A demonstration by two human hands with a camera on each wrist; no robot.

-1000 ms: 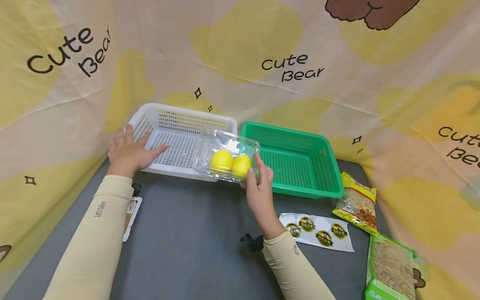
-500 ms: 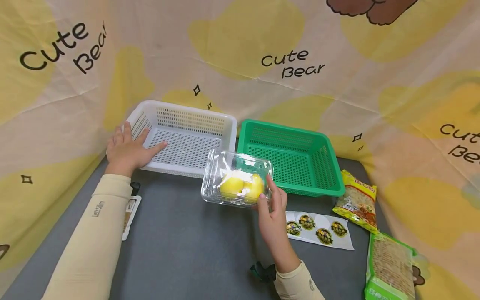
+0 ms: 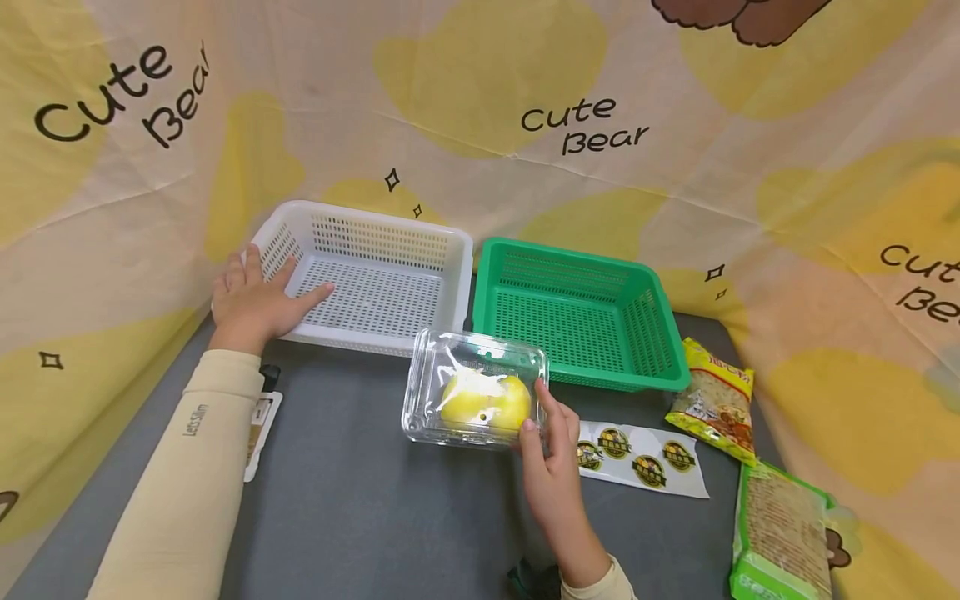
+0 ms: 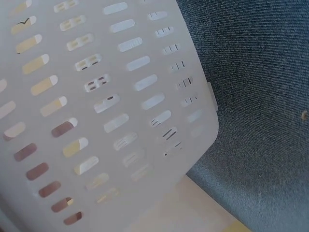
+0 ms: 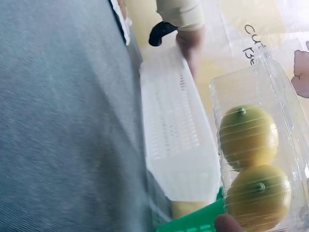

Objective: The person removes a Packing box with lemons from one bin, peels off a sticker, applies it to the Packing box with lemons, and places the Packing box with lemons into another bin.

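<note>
In the head view my right hand (image 3: 553, 483) pinches the right end of a clear plastic clamshell box (image 3: 427, 408), thumb on the near side. Two round yellow fruits lie inside; the right wrist view shows each fruit (image 5: 248, 137) with a small green stem nub. The box is held up off the grey table, just in front of the two baskets. Spread over the left end of a white perforated basket (image 3: 375, 342), my left hand (image 3: 258, 308) rests with fingers straight and thumb over the inside. The left wrist view shows the slotted basket wall (image 4: 116, 145) but no fingers.
A green basket (image 3: 600, 379) stands right of the white one. On the right lie a sheet of round stickers (image 3: 645, 479), a yellow food packet (image 3: 716, 404) and a green-edged packet (image 3: 783, 525). Printed cloth (image 3: 480, 108) hangs behind. A pale card-like item (image 3: 262, 433) lies by the left forearm.
My right hand has brought the clamshell box from over the white basket toward me and slightly right, to in front of the baskets. The left hand has stayed on the white basket.
</note>
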